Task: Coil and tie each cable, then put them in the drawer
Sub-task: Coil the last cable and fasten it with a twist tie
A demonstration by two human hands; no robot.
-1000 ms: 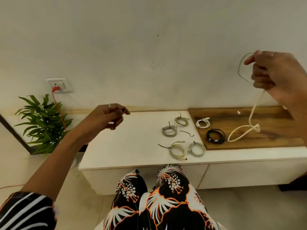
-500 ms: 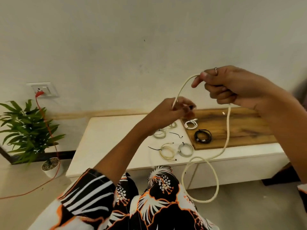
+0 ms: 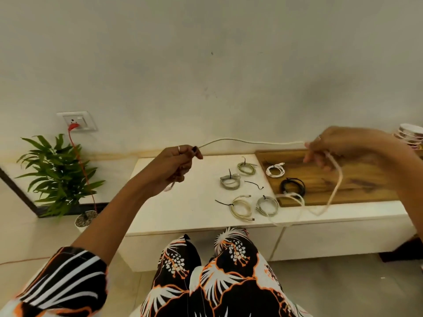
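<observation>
Stretching level across mid-frame, the cable [image 3: 251, 141] is pinched by the left hand [image 3: 176, 164] and gripped by the right hand [image 3: 332, 145], slack hanging below the right.

This looks like a room in a home. A low white table [image 3: 183, 213] runs along a plain, slightly marked wall [image 3: 206, 65], with drawer fronts [image 3: 343, 239] below its top and a wooden board [image 3: 357, 179] set on its right part. A potted plant [image 3: 57, 175] stands on the floor at the left, under a wall socket [image 3: 76, 121] with a red plug and cord [image 3: 79, 152] in it. Small tied cable coils [image 3: 242, 207] lie on the table. At the far right edge sits a stack of patterned bowls [image 3: 410, 135]. The floor [image 3: 343, 289] is pale tile.
</observation>
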